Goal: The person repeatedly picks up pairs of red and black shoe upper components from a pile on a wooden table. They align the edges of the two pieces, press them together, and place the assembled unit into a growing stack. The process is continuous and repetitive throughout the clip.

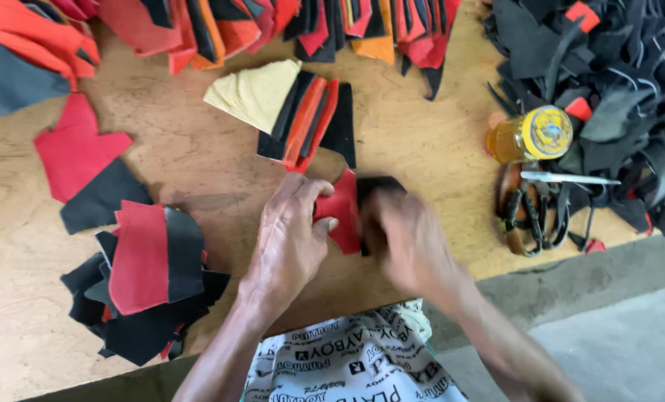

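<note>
Left hand [291,234] pinches red leather piece [341,208] flat on bench [191,149] | right hand [407,242] blurred, pressing adjoining black piece [377,186], grip unclear | joined red-black pieces stacked at left [150,257] | uncut heap [615,67], glue jar [529,134] at right; more remains, judged.

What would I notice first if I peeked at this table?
Two hands in the middle: the left hand pinches a red piece against a black piece, and the right hand is blurred. Red and black cut pieces pile up on the wooden table, with a yellow jar at right.
</note>
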